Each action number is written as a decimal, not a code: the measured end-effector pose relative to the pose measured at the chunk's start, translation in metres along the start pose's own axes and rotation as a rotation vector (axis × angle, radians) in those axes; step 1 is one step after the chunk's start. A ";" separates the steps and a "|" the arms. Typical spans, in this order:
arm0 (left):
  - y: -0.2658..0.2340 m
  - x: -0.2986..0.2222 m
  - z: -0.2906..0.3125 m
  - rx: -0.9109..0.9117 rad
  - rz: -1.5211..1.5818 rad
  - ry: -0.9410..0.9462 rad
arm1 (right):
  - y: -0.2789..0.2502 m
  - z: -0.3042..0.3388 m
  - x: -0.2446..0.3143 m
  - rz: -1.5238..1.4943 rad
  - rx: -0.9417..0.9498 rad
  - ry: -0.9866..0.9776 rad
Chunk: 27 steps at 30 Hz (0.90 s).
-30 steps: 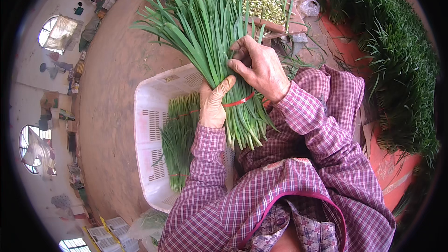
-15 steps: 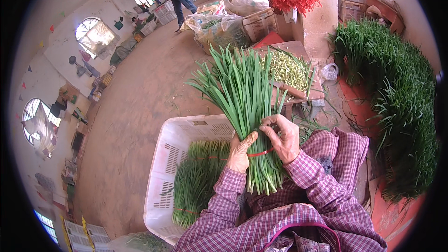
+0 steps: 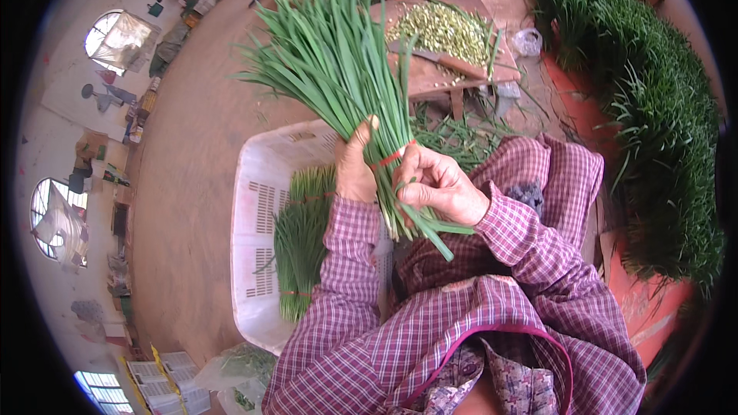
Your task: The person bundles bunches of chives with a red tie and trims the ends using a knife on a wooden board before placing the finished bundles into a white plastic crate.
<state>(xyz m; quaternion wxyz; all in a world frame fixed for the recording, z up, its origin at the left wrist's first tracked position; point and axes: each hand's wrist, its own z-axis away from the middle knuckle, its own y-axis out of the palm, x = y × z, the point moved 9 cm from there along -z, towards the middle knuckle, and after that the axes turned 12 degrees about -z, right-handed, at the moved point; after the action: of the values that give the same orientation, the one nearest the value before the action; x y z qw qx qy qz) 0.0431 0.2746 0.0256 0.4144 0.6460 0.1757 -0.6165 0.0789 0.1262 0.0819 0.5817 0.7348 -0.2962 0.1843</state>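
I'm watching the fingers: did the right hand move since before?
Yes. The right hand moved toward the person's body, away from the brown board, past the red band.

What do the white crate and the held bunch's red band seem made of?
White crate: probably moulded plastic, dull finish, judging by its slotted walls. Red band: perhaps rubber or plastic tape; it bends around the greens. Its finish is unclear.

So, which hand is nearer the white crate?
Left: the left hand grips the bunch by the right side of the white crate; the right hand is farther right, past it.
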 end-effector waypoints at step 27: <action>-0.041 -0.032 -0.041 -0.068 0.126 0.169 | -0.008 -0.028 0.046 1.621 -0.153 -0.410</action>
<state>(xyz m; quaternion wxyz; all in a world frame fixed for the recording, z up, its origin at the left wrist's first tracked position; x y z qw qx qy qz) 0.0344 0.3389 0.0386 0.4576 0.6912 0.1898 -0.5261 0.1215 0.1447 0.1113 0.2519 0.2718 -0.8440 0.3876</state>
